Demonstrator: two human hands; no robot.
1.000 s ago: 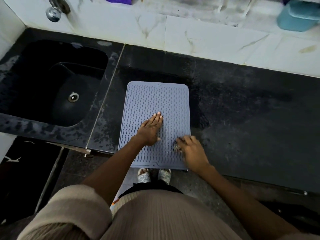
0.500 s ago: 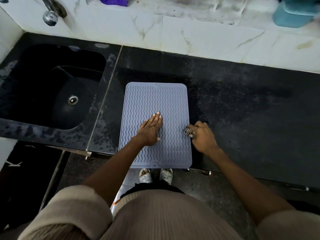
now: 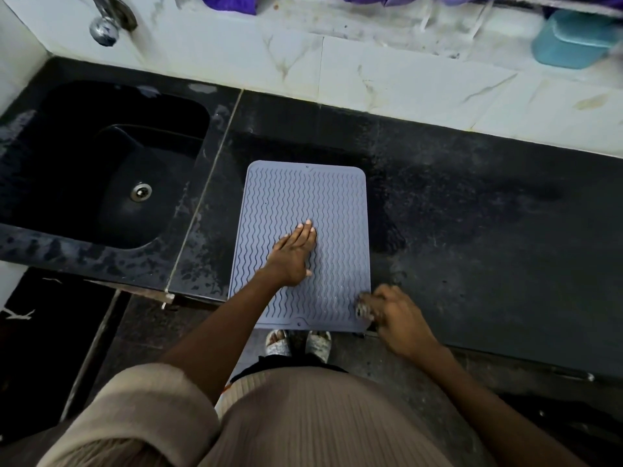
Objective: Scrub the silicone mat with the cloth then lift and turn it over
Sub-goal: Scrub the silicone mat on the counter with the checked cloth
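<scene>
The mat (image 3: 305,230) lies flat on the counter (image 3: 472,230), beside the sink (image 3: 101,170). Left hand (image 3: 293,254) presses it, fingers extended. Right hand (image 3: 397,318) grips the cloth (image 3: 363,310) at the mat's near right corner.

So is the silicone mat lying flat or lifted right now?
Flat. The mat lies spread on the counter, ridged side up, left hand pressed flat on it.
</scene>
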